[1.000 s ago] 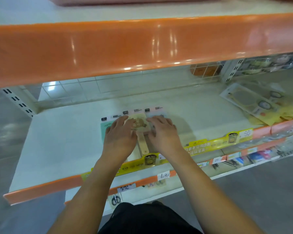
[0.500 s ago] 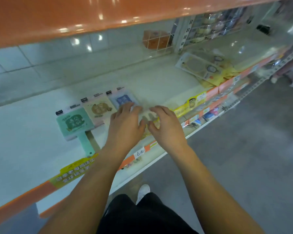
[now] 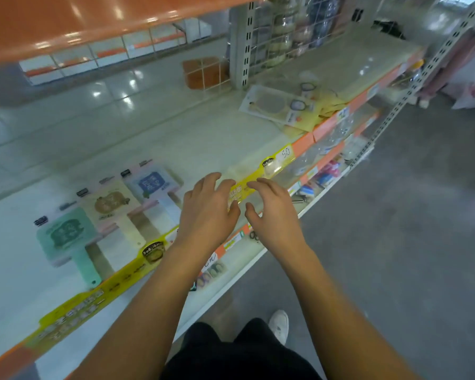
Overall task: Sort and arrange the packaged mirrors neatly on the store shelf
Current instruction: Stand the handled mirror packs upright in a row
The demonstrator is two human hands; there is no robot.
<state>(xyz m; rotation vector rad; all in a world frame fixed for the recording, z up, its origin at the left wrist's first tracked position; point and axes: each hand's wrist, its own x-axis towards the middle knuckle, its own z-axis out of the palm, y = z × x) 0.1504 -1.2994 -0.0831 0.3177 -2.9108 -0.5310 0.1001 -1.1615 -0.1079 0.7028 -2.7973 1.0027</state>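
head | left hand [image 3: 207, 215] and right hand [image 3: 274, 215] over shelf [image 3: 176, 138] front edge, fingers loosely spread, holding nothing | green mirror [image 3: 66, 237], beige mirror [image 3: 113, 204], blue mirror [image 3: 154, 185] flat in a row, left of hands | packaged mirrors pile [image 3: 283, 111] far right

Print on the mirror packs [image 3: 109, 215] is blurred — the right-hand pile [image 3: 283, 108] too.

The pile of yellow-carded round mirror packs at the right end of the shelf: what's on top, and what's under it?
On top of the pile of yellow-carded round mirror packs lies a clear-fronted pack showing a round mirror. Yellow card edges stick out beneath; how many packs lie under it is hidden.
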